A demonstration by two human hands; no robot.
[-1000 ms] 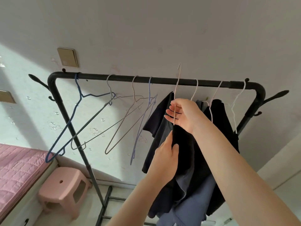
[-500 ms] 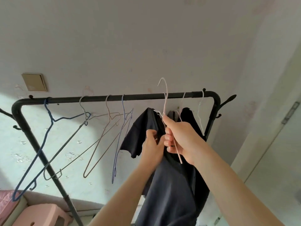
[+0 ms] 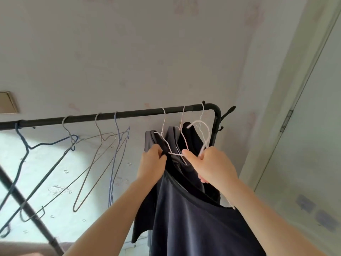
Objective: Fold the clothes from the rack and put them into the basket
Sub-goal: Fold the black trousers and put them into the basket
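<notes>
A black clothes rack [image 3: 129, 114] spans the view. My right hand [image 3: 210, 166] grips a white wire hanger [image 3: 203, 133] that is off the rail and tilted. A dark navy T-shirt [image 3: 195, 224] hangs from that hanger in front of me. My left hand [image 3: 152, 163] pinches the shirt's collar at the left, beside the hanger's wire. Behind it, dark garments [image 3: 158, 140] hang on white hangers at the rail's right end. No basket is in view.
Several empty wire hangers [image 3: 96, 154] hang askew along the rail's left half. The rack's right post has a hook [image 3: 229, 110]. A door [image 3: 313, 126] with a hinge stands at the right. A wall plate [image 3: 7, 102] sits at the left edge.
The hanger with the navy shirt has come off the rail and toward me and lower. My left hand moved up to the collar. The view swung up and right.
</notes>
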